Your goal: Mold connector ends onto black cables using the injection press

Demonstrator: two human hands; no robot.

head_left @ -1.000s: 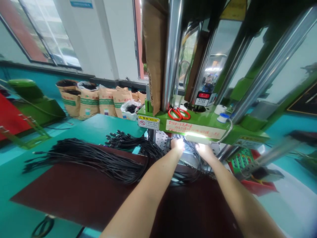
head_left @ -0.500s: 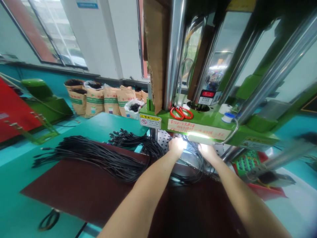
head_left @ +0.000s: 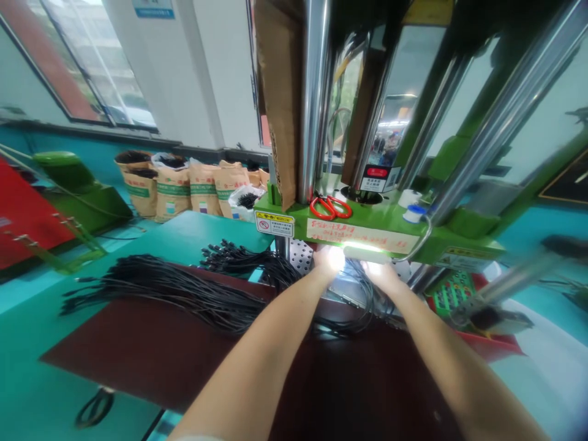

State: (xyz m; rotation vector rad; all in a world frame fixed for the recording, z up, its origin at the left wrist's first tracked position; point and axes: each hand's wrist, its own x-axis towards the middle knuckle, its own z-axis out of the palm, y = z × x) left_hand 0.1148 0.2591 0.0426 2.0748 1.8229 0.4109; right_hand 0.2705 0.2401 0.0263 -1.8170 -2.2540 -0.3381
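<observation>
Both my hands reach under the green plate (head_left: 294, 223) of an upright press. My left hand (head_left: 327, 260) is at the metal mold area, washed out by the lamp (head_left: 367, 252); its fingers are hidden. My right hand (head_left: 381, 274) is a little to the right, its fingers also lost in glare and behind the lamp. Black cables (head_left: 365, 294) run between and below the hands, looping toward the front edge. Whether either hand grips a cable does not show. A large bundle of black cables (head_left: 169, 291) lies to the left on a dark red-brown board (head_left: 138, 355).
Red-handled scissors (head_left: 331, 208) and a spool with blue (head_left: 414, 213) rest on the press plate. A smaller cable bundle (head_left: 239, 257) lies left of the mold. A green button panel (head_left: 454, 291) stands at right. Filled paper sacks (head_left: 172, 190) line the wall.
The view has shifted slightly, so the press appears a bit farther left. Both hands stay under the plate, reaching slightly deeper beneath the lamp.
</observation>
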